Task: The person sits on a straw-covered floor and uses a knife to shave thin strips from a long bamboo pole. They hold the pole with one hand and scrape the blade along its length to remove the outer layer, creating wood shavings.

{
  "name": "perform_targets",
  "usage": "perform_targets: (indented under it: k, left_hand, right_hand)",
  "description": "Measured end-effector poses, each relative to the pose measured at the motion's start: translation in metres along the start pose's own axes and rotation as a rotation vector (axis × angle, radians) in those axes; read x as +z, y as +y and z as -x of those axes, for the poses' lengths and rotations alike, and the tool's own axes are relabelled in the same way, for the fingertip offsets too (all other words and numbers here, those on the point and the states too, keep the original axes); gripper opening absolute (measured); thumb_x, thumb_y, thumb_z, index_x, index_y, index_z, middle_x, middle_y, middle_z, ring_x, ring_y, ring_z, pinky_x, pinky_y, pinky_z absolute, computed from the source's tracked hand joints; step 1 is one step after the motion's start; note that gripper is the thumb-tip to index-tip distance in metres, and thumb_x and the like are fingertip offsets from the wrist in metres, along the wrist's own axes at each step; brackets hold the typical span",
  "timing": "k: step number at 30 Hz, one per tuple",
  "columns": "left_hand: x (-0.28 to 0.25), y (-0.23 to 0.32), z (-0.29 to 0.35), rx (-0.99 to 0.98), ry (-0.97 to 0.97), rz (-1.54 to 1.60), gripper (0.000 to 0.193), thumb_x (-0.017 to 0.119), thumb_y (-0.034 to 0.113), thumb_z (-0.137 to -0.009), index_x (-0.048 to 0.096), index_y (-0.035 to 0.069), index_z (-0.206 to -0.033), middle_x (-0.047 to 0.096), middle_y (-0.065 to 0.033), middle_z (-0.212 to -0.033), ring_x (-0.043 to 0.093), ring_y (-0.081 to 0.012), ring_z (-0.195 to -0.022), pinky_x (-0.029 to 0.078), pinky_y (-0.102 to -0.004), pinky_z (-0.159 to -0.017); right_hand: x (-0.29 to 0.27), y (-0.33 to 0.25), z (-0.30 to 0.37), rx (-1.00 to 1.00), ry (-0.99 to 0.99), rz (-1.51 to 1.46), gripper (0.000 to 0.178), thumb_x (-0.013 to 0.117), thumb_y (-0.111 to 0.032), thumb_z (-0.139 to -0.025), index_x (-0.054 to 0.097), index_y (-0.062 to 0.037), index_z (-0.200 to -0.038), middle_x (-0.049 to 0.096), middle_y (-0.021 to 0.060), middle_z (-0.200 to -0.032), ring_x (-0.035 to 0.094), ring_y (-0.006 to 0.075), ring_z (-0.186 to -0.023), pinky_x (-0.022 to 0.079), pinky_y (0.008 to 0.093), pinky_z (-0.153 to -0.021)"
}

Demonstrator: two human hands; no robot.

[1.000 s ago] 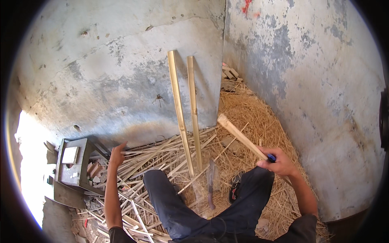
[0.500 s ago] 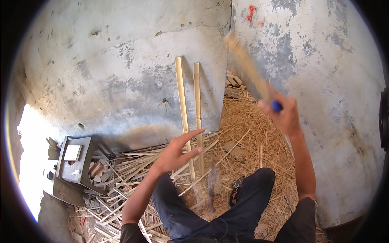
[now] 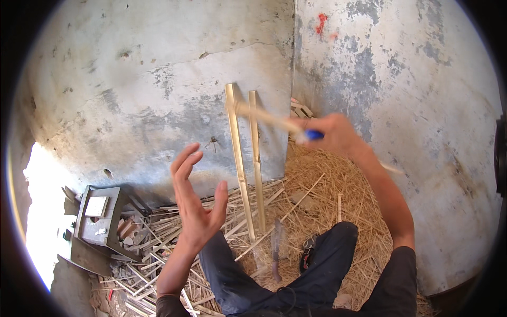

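My right hand (image 3: 338, 136) is closed around a pale wooden stick (image 3: 266, 117), blurred by motion, that points left across the upright strips. Something blue (image 3: 315, 135) shows where my fingers grip it; I cannot tell what it is. Raised and empty, my left hand (image 3: 198, 203) has its fingers spread, thumb apart. To its right, a long split bamboo strip (image 3: 237, 153) leans against the wall, with a second, narrower strip (image 3: 256, 158) beside it. Between my legs lies a knife (image 3: 275, 251) with a dark blade and brownish handle.
Straw-like shavings (image 3: 327, 185) cover the floor in the corner. Many thin strips (image 3: 158, 259) lie scattered at the left, near a worn grey metal box-like stand (image 3: 113, 216). Peeling walls (image 3: 338, 68) meet ahead, with brick pieces (image 3: 301, 108) at their foot.
My right hand has moved left, and its stick has swung down leftward from an upward slant. My left hand has moved left away from the bamboo strips, fingers now pointing up.
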State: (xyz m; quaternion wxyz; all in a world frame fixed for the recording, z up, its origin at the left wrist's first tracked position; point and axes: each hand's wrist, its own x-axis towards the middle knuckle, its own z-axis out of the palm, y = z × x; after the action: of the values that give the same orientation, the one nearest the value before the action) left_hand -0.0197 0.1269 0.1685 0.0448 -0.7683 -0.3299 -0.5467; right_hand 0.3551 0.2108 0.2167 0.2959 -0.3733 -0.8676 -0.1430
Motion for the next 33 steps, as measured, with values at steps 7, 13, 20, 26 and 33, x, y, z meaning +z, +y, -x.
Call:
perform_targets:
  k: [7,13,20,26,33]
  left_hand:
    - [-0.015,0.026,-0.002,0.057,-0.591,-0.487,0.069,0.081,0.035,-0.093,0.053,0.003,-0.148,0.062,-0.0189,-0.140,0.056,-0.0344,-0.140,0.041,-0.0554,-0.116]
    - [0.022,-0.023,0.022,-0.153,-0.947,-0.072,0.050,0.064,0.053,-0.106,0.071,0.003,-0.110,0.072,-0.0208,-0.081,0.070,-0.0457,-0.081,0.054,-0.0555,-0.076]
    - [0.035,-0.008,0.089,-0.433,-0.710,0.260,0.042,0.068,0.041,-0.109,0.072,0.001,-0.099,0.059,-0.0184,-0.068,0.055,-0.0365,-0.061,0.047,-0.0469,-0.061]
    - [0.056,0.035,0.120,-0.670,-0.513,0.500,0.029,0.071,0.025,-0.109,0.069,-0.002,-0.098,0.050,-0.0047,-0.063,0.044,-0.0080,-0.060,0.040,-0.0321,-0.054]
    - [0.076,0.055,0.137,-0.688,-0.452,0.502,0.026,0.072,0.025,-0.109,0.068,0.000,-0.103,0.060,-0.0146,-0.067,0.057,-0.0222,-0.056,0.046,-0.0392,-0.057]
  right_hand:
    - [0.054,-0.061,0.022,-0.288,-0.367,0.142,0.063,0.082,-0.041,-0.089,0.066,-0.0390,-0.150,0.070,0.0012,-0.070,0.069,0.0200,-0.062,0.052,0.0369,-0.055]
    - [0.046,-0.095,0.026,-0.295,-0.306,0.194,0.051,0.085,-0.030,-0.085,0.076,-0.0294,-0.136,0.070,0.0017,-0.087,0.074,0.0226,-0.075,0.054,0.0391,-0.057]
    - [0.013,-0.096,0.073,0.293,0.273,-0.172,0.037,0.083,-0.022,-0.095,0.073,-0.0155,-0.130,0.065,0.0017,-0.090,0.064,0.0120,-0.068,0.049,0.0287,-0.056]
    - [0.063,-0.121,0.131,0.775,0.537,-1.234,0.042,0.077,-0.015,-0.103,0.064,-0.0038,-0.141,0.066,-0.0009,-0.088,0.059,0.0032,-0.071,0.046,0.0197,-0.062]
    - [0.087,-0.159,0.111,0.673,0.251,-1.049,0.038,0.080,-0.014,-0.101,0.073,0.0021,-0.134,0.077,0.0032,-0.101,0.061,0.0034,-0.075,0.046,0.0219,-0.063]
